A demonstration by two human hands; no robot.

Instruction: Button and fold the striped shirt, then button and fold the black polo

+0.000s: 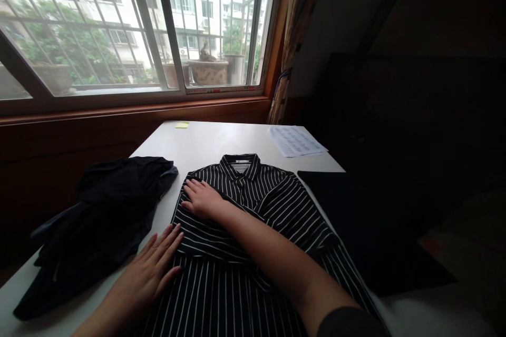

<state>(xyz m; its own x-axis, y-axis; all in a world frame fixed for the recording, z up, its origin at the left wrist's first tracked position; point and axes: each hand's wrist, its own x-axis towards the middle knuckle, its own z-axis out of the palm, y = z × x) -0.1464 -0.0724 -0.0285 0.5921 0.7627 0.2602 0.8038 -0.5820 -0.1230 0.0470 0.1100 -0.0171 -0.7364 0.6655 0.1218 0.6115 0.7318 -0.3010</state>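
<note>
A black shirt with white stripes [221,295] lies spread on the white table, its collar toward the window. Both sleeves appear folded inward across the chest. My right hand [202,199] rests flat on the shirt near the left shoulder, fingers outstretched, the forearm crossing over the front. Lower down, my left hand [152,263] lies along the shirt's left edge with its fingers extended, the tips touching the folded sleeve. Neither hand grips the cloth.
A heap of dark clothes [114,210] sits on the table's left side. Printed sheets [296,141] lie at the far right corner, and a yellow sticky note [182,125] at the far left. Flat dark material [356,221] covers the right side. Beyond the white table [225,137] is a barred window.
</note>
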